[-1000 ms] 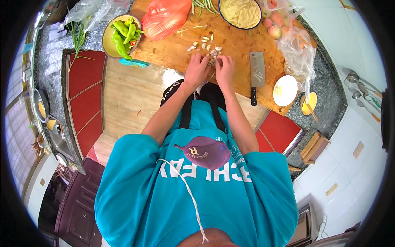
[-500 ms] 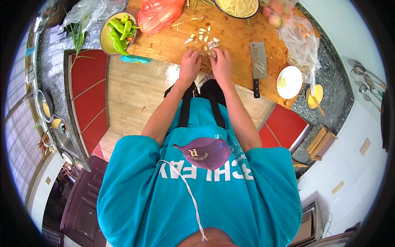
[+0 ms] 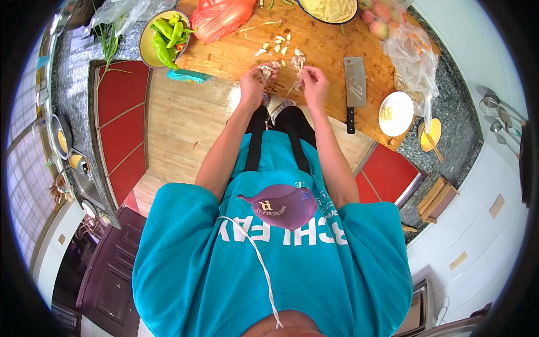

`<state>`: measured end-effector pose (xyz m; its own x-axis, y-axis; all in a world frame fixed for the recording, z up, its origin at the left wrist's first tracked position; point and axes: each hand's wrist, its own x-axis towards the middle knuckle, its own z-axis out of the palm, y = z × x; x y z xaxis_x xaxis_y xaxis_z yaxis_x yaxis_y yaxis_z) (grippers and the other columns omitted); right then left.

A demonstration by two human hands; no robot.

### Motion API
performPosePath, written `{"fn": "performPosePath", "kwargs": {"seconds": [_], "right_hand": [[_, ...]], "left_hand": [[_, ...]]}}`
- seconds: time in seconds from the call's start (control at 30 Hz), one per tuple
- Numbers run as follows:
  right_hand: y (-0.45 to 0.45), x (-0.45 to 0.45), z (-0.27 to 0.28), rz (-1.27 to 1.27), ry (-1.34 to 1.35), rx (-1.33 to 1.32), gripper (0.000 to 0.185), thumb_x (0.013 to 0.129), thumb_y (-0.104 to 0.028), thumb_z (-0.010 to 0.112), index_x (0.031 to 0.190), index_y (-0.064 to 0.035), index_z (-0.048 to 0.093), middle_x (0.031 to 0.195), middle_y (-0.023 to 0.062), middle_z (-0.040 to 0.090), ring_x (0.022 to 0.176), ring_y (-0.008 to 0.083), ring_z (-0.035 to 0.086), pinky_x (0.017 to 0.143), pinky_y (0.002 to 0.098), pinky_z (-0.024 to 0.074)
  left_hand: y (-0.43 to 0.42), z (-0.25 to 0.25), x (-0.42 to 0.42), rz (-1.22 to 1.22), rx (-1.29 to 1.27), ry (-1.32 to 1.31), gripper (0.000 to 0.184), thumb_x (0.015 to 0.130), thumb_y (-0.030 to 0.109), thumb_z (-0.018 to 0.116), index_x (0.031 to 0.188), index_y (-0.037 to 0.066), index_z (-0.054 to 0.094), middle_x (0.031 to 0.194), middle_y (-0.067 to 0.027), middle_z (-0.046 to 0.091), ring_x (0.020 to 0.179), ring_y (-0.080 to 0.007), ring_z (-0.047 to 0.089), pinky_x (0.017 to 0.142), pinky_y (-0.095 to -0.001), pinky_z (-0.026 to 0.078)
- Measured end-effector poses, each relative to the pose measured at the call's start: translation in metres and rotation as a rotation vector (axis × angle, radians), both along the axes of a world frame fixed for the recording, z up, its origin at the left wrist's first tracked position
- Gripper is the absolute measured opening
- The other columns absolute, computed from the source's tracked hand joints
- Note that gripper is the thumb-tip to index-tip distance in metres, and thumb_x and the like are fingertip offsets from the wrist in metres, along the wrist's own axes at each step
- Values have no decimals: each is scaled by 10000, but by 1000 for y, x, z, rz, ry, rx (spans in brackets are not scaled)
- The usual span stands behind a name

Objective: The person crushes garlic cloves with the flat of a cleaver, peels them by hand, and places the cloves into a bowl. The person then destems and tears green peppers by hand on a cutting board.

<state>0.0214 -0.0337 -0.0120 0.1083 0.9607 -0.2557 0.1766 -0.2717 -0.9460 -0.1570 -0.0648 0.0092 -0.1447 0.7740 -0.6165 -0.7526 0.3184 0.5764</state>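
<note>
My left hand (image 3: 252, 84) is curled at the front edge of the wooden table, with papery garlic skins (image 3: 266, 71) gathered in its fingers. Close by on the right, my right hand (image 3: 315, 87) pinches thumb and fingers together on a whitish strip of garlic skin. Just beyond both hands lie several peeled garlic cloves (image 3: 277, 48) and a small pile of skins (image 3: 297, 60). A cleaver (image 3: 355, 84) rests flat to the right of my right hand, its black handle pointing toward me. The white plate (image 3: 396, 124) farther right carries some chopped pale pieces.
On the wooden table (image 3: 331, 56) sit a bowl of green peppers (image 3: 147, 53), a red plastic bag (image 3: 222, 19) and a bowl of pale strips (image 3: 328, 8). Clear plastic bags (image 3: 412, 56) are at the right, near a yellow bowl with chopsticks (image 3: 432, 130).
Both hands have drawn slightly apart. Garlic skins now show in my left hand, and my right fingers have closed into a pinch. The view has shifted a little.
</note>
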Motion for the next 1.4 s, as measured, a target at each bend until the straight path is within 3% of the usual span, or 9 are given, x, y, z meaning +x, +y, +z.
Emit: {"fn": "performPosePath", "kwargs": {"seconds": [0.17, 0.43, 0.6, 0.67, 0.83, 1.03, 1.13, 1.2, 1.4], "right_hand": [[1, -1, 13, 19, 80, -8, 172, 896, -55, 692, 1063, -12, 689, 907, 96, 704, 767, 170, 668, 718, 294, 535], [-8, -18, 55, 176, -569, 438, 197, 825, -90, 737, 1011, -52, 683, 1017, 141, 608, 989, 343, 570, 857, 435, 471], [-11, -23, 40, 210, -474, 372, 175, 830, -107, 745, 989, -59, 691, 971, 130, 603, 930, 322, 582, 807, 413, 480], [-10, -27, 61, 276, -188, 104, 160, 833, -107, 745, 966, -38, 688, 941, 132, 602, 858, 306, 616, 757, 395, 502], [-14, -38, 50, 374, -221, 225, 143, 843, -84, 728, 964, -26, 678, 923, 135, 591, 826, 308, 637, 740, 399, 515], [-11, -38, 41, 419, -432, 475, 180, 831, -50, 738, 978, -10, 645, 919, 104, 599, 791, 237, 660, 688, 332, 529], [-9, -44, 42, 401, -319, 433, 177, 846, -60, 735, 978, -10, 629, 885, 88, 628, 738, 198, 642, 662, 312, 519], [-8, -49, 46, 270, -96, 131, 144, 856, -51, 713, 945, -8, 608, 850, 96, 643, 711, 207, 631, 645, 331, 511], [22, -61, 43, 185, -91, 258, 141, 874, -42, 697, 993, -4, 632, 839, 88, 669, 692, 169, 624, 635, 299, 508]], "left_hand": [[-1, 8, 1, 75, 3, -197, 367, 968, 64, 361, 1226, -145, 519, 1156, -240, 650, 1093, -325, 652, 977, -387, 538], [-8, -3, 7, -10, 51, -29, 239, 989, -6, 525, 1197, -104, 587, 1133, -187, 678, 1052, -301, 684, 953, -388, 574], [-8, -2, 8, -7, 53, 41, 222, 992, 29, 546, 1168, -91, 609, 1092, -167, 686, 1015, -273, 691, 927, -370, 581], [-7, -1, 8, -2, 24, 61, 217, 994, 44, 556, 1162, -78, 619, 1071, -154, 691, 978, -247, 698, 894, -351, 590], [-9, -14, 2, -116, -33, 24, 144, 996, 100, 587, 1074, -6, 645, 956, -78, 695, 825, -132, 674, 717, -277, 572], [-8, -11, 1, -78, -22, -59, 146, 1024, 114, 533, 1080, 2, 607, 1008, -112, 688, 879, -180, 688, 756, -298, 579], [-3, 1, -3, 10, -119, -106, 160, 1035, 98, 488, 1090, -14, 587, 1042, -135, 681, 931, -227, 693, 806, -335, 590], [-1, 1, -9, 49, -132, -127, 166, 1036, 91, 475, 1095, -23, 580, 1044, -146, 678, 956, -243, 691, 829, -354, 591], [0, 1, -22, -9, -69, -46, 222, 1029, 96, 410, 1136, -44, 544, 1077, -183, 659, 962, -290, 686, 888, -422, 580]]}}
